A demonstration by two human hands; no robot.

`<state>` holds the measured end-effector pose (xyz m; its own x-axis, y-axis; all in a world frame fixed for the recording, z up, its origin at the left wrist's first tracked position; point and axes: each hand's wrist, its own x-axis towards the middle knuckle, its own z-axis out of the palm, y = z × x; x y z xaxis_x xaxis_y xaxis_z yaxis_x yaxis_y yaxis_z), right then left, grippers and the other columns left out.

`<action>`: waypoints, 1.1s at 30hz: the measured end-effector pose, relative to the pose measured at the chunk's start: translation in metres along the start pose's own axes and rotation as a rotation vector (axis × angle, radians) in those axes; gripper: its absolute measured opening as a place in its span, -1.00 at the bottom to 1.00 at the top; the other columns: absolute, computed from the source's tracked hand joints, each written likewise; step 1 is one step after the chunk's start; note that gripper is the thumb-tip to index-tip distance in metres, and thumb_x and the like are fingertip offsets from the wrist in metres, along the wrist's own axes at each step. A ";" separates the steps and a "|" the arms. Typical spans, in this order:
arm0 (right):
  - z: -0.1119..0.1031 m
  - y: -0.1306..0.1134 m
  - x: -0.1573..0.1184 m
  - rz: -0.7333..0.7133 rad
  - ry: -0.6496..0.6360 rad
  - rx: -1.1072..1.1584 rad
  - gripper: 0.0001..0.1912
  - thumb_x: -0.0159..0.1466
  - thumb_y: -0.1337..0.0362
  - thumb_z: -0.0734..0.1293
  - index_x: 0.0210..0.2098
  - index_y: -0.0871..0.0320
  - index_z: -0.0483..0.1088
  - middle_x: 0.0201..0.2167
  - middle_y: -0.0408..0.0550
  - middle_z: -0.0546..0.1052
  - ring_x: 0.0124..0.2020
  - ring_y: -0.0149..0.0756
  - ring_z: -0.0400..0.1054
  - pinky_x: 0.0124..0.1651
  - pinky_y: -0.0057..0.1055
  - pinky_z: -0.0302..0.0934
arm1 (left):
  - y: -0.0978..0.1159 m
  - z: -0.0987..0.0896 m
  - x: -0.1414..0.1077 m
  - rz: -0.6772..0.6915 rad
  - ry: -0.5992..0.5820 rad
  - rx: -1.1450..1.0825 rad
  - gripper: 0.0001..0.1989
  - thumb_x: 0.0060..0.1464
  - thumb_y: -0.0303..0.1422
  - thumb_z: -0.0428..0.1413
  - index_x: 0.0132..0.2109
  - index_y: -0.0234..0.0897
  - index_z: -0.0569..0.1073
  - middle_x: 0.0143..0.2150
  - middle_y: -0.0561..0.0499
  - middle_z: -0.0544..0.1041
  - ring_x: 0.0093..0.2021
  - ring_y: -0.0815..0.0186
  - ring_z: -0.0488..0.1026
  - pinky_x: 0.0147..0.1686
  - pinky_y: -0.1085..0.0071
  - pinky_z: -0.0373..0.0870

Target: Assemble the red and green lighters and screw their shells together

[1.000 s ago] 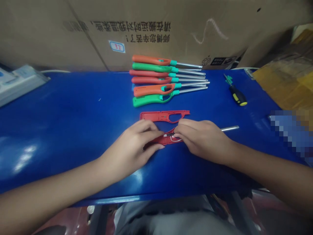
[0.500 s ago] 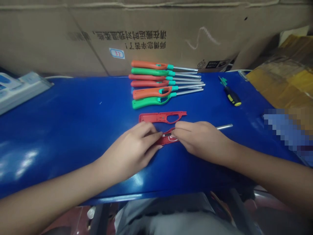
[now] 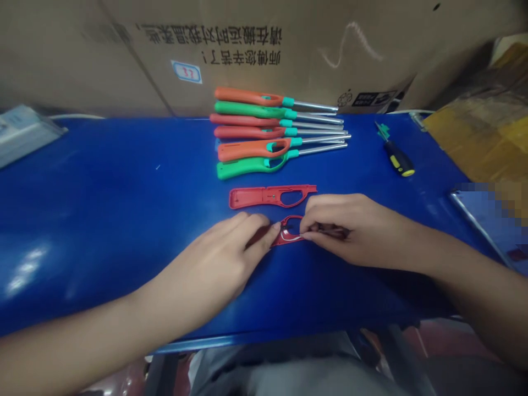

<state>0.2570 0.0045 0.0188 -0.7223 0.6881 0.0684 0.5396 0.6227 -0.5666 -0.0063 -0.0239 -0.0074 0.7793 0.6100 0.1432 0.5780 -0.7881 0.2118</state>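
Observation:
My left hand (image 3: 231, 250) is closed on the handle end of a red lighter shell half (image 3: 277, 241), held low over the table. A thin white wire (image 3: 292, 238) curves along the lower edge of its trigger opening. On the right, my right hand (image 3: 350, 231) pinches this wire with thumb and forefinger, covering the shell's front end. Just beyond both hands lies the matching red shell half (image 3: 247, 198), its hollow inside facing up. My fingers hide most of the parts inside the held shell.
Several assembled lighters (image 3: 253, 149) in orange, green and red lie in a row at the back. A black and yellow screwdriver (image 3: 399, 159) rests at right. A large cardboard box (image 3: 136, 77) stands behind the blue table (image 3: 103, 220). A white power strip (image 3: 28, 135) sits at far left.
My right hand has shifted slightly right, uncovering more of the trigger opening and white wire. The metal tube seen past my right hand is now hidden. The view has tilted down a little.

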 end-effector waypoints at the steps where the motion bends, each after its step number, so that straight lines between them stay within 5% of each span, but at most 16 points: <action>1: -0.001 0.000 0.000 -0.005 -0.015 0.005 -0.87 0.35 0.41 0.30 -0.27 0.16 0.50 -0.36 -0.13 0.51 -0.43 -0.44 0.30 -0.35 -0.48 0.15 | -0.001 0.001 -0.001 0.016 -0.004 0.006 -0.64 0.41 -0.39 -0.05 0.27 -0.32 0.35 0.06 -0.17 0.46 -0.04 0.14 0.42 -0.07 0.20 0.49; 11: 0.002 0.001 0.002 0.078 -0.009 0.032 -0.90 0.31 0.44 0.33 -0.31 0.16 0.45 -0.46 -0.21 0.43 -0.48 -0.48 0.25 -0.38 -0.50 0.13 | -0.005 -0.002 0.001 0.142 0.024 0.073 -0.55 0.35 -0.47 -0.01 0.33 -0.24 0.32 0.14 -0.19 0.46 0.01 0.08 0.42 -0.08 0.16 0.53; 33: -0.011 -0.004 -0.015 -0.023 -0.141 -0.202 -0.80 0.40 0.37 0.26 -0.21 0.10 0.54 -0.19 -0.07 0.57 -0.31 -0.35 0.45 -0.27 -0.39 0.23 | -0.007 -0.003 0.001 0.145 -0.022 0.048 -0.52 0.30 -0.48 0.03 0.33 -0.23 0.34 0.12 -0.18 0.47 0.01 0.05 0.42 -0.06 0.11 0.56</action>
<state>0.2703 -0.0038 0.0291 -0.7808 0.6232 -0.0437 0.5878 0.7091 -0.3894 -0.0099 -0.0177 -0.0059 0.8605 0.4877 0.1476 0.4692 -0.8713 0.1436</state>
